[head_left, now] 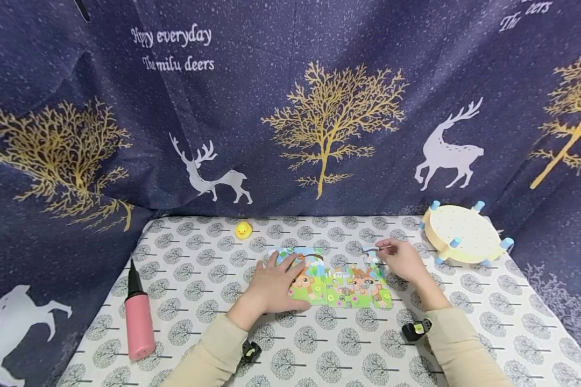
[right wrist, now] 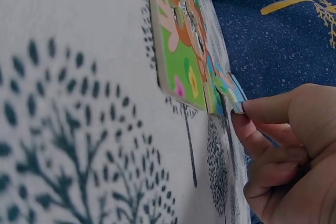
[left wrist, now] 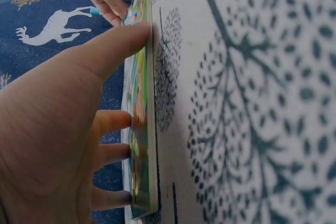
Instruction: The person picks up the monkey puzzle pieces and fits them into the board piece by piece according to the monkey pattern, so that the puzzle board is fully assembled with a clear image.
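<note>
My left hand (head_left: 276,289) lies with spread fingers on a monkey picture puzzle board (head_left: 316,287). In the left wrist view its thumb and fingertips touch the face of the board (left wrist: 143,182), near its edge. Just right of the board, several joined puzzle pieces (head_left: 339,295) form part of a similar monkey picture on a green ground. My right hand (head_left: 403,262) pinches a puzzle piece (head_left: 370,257) between thumb and fingers at the upper right of those pieces. In the right wrist view this light blue piece (right wrist: 234,96) is tilted, overlapping the joined pieces.
A yellow toy duck (head_left: 243,230) sits at the back of the tree-print tablecloth (head_left: 198,317). At the left lies a pink hand pump (head_left: 139,327) with a black nozzle. A cream round stool-like thing (head_left: 460,234) with blue-tipped legs rests at the back right, before a dark curtain (head_left: 252,107).
</note>
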### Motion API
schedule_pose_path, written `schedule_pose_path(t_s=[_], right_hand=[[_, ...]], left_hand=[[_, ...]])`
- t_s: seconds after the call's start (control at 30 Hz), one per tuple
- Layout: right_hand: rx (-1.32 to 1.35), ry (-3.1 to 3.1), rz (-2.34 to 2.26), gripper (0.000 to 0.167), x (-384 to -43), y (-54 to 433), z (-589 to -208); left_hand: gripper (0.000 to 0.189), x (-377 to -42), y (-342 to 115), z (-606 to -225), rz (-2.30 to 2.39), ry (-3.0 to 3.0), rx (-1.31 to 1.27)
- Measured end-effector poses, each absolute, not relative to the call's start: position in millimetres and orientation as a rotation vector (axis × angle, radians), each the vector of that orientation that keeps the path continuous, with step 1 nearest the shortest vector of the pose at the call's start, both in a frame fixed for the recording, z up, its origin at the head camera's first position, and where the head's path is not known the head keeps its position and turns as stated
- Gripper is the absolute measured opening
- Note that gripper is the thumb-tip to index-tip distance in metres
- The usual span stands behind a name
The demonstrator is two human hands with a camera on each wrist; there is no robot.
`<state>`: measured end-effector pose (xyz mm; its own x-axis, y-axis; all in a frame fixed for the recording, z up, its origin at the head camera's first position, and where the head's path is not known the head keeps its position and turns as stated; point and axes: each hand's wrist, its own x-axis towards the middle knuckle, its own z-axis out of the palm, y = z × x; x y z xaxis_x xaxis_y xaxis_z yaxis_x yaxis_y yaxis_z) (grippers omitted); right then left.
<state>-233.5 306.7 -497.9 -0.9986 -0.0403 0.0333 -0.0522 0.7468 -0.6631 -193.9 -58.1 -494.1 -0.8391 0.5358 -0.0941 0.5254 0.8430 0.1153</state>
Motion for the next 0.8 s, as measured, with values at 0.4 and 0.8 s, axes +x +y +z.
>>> schedule_pose_path(t_s=[0.4, 0.8], right_hand=[[0.051, -2.877, 1.127, 0.028, -233, 299, -491], [0.104, -2.831, 1.349, 0.025, -236, 267, -488]], left_hand=[[0.099, -193, -58, -494, 0.167, 2.876, 0.803], [0.091, -192, -58, -494, 0.196, 2.866, 0.788]])
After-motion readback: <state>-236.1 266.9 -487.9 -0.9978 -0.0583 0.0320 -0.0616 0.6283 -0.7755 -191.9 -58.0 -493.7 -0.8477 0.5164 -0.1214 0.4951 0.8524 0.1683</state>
